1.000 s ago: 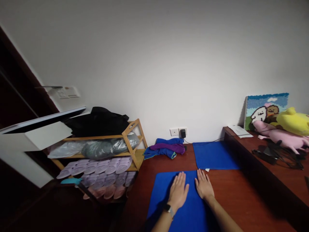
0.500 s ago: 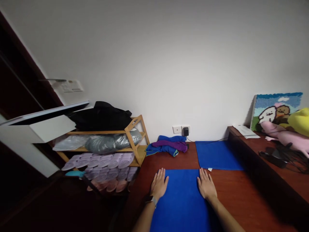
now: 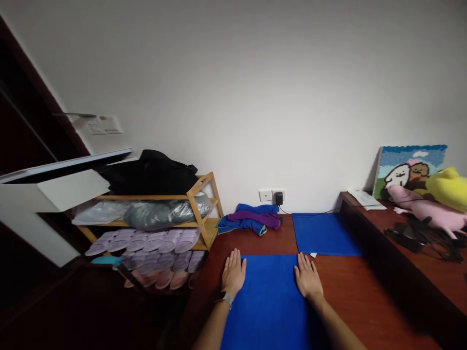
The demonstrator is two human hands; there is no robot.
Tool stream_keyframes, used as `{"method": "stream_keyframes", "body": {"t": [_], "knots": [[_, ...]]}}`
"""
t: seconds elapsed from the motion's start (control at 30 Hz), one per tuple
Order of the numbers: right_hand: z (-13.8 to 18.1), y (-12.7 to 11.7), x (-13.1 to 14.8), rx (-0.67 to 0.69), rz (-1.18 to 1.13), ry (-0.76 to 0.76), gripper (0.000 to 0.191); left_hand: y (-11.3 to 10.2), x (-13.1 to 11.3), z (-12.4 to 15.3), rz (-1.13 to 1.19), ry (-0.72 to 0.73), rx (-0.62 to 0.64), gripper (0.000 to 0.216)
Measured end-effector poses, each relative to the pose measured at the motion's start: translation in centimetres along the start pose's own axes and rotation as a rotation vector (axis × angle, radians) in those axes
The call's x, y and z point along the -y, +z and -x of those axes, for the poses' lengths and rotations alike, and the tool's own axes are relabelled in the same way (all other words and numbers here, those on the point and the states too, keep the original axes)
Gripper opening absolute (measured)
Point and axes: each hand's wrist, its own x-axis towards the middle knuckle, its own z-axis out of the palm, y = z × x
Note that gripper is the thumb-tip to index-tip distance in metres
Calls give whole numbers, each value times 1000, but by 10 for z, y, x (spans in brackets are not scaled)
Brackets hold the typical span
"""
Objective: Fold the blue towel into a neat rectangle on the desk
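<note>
A blue towel (image 3: 269, 301) lies flat on the reddish-brown desk (image 3: 365, 296), its near end cut off by the bottom of the view. My left hand (image 3: 234, 274) rests flat along its far left edge, fingers stretched out, a watch on the wrist. Across from it, my right hand (image 3: 308, 277) lies flat by the far right corner with its fingers extended. Neither hand grips anything. Behind the right hand, a second blue towel (image 3: 326, 234) is spread out with a small white tag at its near edge. Crumpled blue and purple cloths (image 3: 251, 219) sit near the wall.
A wooden shoe rack (image 3: 204, 218) on the left holds several slippers (image 3: 146, 240) and a black bag (image 3: 148, 175). On the right, a raised ledge carries a pink plush toy (image 3: 426, 209), a yellow plush, cables and a picture (image 3: 412, 167). A black plug (image 3: 279, 198) trails a cord over the second towel.
The camera view has turned slightly, so the scene sits a little further left. Both hands stay flat at the far edge of the towel.
</note>
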Motion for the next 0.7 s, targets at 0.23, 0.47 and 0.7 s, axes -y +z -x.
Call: {"method": "stream_keyframes", "body": {"t": [0.23,0.47,0.7], "knots": [[-1,-2,0,24,21,-11,68,16,-144,24,189,438,34,63],[-2,-3,1,23,-4,1,69,23,-92,28,118,203,89,70],[-1,2,-1,3,-12,-2,69,19,34,29,-18,2,-7,69]]}}
